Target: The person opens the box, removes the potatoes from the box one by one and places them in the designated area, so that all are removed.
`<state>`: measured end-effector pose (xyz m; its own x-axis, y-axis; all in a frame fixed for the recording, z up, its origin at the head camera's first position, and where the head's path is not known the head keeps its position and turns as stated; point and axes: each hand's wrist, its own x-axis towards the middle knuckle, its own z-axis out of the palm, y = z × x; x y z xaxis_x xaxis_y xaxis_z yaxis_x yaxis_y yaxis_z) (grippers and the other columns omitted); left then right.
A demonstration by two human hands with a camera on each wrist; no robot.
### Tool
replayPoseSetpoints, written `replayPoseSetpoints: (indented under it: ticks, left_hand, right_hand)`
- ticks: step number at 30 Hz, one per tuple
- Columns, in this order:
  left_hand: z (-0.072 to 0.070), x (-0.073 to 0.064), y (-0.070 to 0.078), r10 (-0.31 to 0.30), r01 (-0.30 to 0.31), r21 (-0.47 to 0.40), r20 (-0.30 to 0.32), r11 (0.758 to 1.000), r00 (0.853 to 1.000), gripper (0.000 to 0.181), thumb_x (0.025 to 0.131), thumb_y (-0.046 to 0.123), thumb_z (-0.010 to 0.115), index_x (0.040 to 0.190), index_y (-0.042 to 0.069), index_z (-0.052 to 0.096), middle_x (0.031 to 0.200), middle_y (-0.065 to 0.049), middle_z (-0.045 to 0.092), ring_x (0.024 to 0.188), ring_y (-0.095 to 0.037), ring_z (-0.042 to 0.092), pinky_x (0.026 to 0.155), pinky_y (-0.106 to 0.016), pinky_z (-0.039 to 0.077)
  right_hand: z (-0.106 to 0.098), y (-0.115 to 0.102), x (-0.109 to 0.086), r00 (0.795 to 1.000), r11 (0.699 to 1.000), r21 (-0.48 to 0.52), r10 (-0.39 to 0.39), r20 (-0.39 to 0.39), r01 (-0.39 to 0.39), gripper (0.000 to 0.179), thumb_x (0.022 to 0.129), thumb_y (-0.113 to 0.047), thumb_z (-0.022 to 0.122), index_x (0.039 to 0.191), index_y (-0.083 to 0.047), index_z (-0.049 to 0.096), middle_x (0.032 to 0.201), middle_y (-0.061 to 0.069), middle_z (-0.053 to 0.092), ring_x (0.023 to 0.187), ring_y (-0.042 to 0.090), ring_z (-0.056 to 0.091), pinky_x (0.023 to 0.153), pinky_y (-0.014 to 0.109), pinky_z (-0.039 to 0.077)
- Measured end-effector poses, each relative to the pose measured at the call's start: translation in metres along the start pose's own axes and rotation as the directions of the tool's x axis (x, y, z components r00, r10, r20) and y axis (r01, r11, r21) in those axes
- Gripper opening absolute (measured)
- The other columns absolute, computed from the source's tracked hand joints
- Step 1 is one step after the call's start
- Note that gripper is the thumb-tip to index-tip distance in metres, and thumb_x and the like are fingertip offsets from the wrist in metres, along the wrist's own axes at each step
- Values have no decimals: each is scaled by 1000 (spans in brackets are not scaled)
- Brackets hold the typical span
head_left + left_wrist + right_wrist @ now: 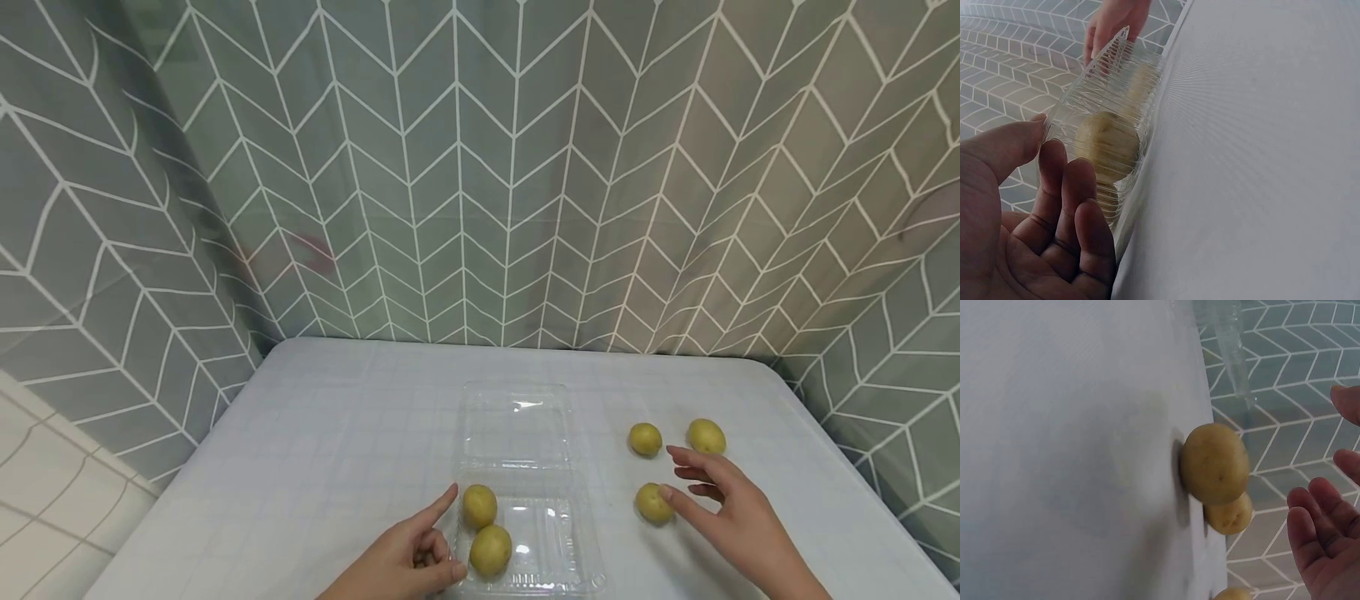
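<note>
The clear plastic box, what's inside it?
Two potatoes sit along the left side of the clear plastic box, one behind the other. The rest of it looks empty. What is right underneath the potatoes can't be seen, because they cover it.

I am looking at a glossy, ribbed plastic container (542, 518), smooth potatoes (491, 551) and matt cloth (300, 483) covering the desk (360, 392).

Has a grey-green, white-lined chevron curtain (487, 183) across the back and down both sides, hanging in soft folds; includes a white-covered table (337, 433) with rounded far corners, and a cream, tile-like gridded surface (45, 492) at lower left; looks warmer-toned toward the right
</note>
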<state>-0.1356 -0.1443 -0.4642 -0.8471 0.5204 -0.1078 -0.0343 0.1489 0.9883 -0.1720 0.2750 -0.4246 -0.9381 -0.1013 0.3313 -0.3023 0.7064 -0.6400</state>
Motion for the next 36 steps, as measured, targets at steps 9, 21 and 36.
replayPoseSetpoints:
  ticks: [9, 21, 36]
  left_hand:
    - [-2, 1, 0, 23, -23, 43, 2, 999, 1000, 83, 93, 23, 71, 157, 5, 21, 82, -2, 67, 69, -6, 56, 65, -20, 49]
    - [-1, 0, 1, 16, -16, 30, 9, 999, 1000, 83, 94, 23, 71, 157, 5, 21, 83, -2, 67, 70, -7, 57, 67, -22, 50]
    - [-1, -2, 1, 22, -22, 44, -2, 999, 1000, 83, 93, 24, 71, 157, 5, 21, 81, -2, 66, 69, -7, 56, 65, -21, 49]
  right_hand:
    - [4, -18, 9, 996, 994, 57, -93, 10, 92, 45, 85, -17, 80, 126, -7, 63, 123, 2, 61, 102, 1, 61, 81, 13, 47]
    - [21, -38, 19, 991, 982, 168, -100, 94, 83, 42, 88, -23, 78, 126, -18, 62, 125, -4, 60, 103, 12, 65, 83, 24, 52]
    - [48, -65, 27, 967, 958, 248, -192, 167, 147, 40, 87, -29, 78, 124, -28, 63, 120, -11, 60, 101, 14, 66, 84, 31, 53]
